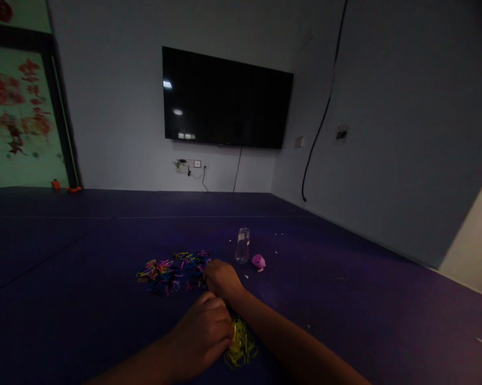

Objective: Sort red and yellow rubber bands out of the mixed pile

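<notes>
My left hand (pixel 204 334), fingers curled closed, is low in the head view at the left edge of a pile of yellow-green bands (pixel 241 345). What its fingers hold is hidden. My right hand (pixel 222 279) reaches across beyond it, its fingers bent down at the right edge of a spread of mixed coloured bands (pixel 156 272) in pink, blue and yellow. Its fingertips are too dark and small to tell what they pinch. Past my right hand a clear bottle (pixel 242 247) stands upright without a cap. Beside it lies a pink cap-like piece (pixel 259 261).
Small white scraps (pixel 246 277) dot the purple surface (pixel 105 240). At the far side are a wall with a television (pixel 227 99), sockets (pixel 191 163) and hanging cables (pixel 321 128). Orange objects (pixel 73 189) lie by the door at the far left.
</notes>
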A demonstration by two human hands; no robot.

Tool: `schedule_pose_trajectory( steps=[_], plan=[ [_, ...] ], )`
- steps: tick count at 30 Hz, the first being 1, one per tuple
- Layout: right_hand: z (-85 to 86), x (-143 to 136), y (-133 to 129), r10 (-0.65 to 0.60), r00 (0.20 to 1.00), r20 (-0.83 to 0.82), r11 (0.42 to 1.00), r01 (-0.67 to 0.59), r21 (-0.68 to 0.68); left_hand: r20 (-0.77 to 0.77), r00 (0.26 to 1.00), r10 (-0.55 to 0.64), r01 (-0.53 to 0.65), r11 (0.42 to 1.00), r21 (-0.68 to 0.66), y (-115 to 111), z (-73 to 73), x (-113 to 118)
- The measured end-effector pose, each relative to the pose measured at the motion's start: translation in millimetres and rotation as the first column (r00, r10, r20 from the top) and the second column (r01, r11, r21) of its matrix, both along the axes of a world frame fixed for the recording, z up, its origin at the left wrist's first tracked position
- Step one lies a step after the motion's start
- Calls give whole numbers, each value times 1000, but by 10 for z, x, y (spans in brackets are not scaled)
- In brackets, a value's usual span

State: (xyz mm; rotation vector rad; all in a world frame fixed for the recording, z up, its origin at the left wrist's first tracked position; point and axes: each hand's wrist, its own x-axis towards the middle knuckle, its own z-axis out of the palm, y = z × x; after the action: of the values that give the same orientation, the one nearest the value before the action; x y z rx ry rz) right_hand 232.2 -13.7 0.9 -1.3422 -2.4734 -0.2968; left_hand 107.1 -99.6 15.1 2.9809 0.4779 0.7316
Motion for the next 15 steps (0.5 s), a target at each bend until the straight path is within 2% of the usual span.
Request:
schedule_pose_trajectory(
  steps=[4, 15],
  plan=[
    [-2, -7, 15, -9, 1000, 7, 1000, 9, -3, 22, 1000, 20, -20, 1000, 6, 27, 9, -14],
    [-5, 1, 33, -5, 1000, 28, 1000, 5, -8, 170, 983, 74, -49, 989, -142, 39, 31, 2]
  ],
)
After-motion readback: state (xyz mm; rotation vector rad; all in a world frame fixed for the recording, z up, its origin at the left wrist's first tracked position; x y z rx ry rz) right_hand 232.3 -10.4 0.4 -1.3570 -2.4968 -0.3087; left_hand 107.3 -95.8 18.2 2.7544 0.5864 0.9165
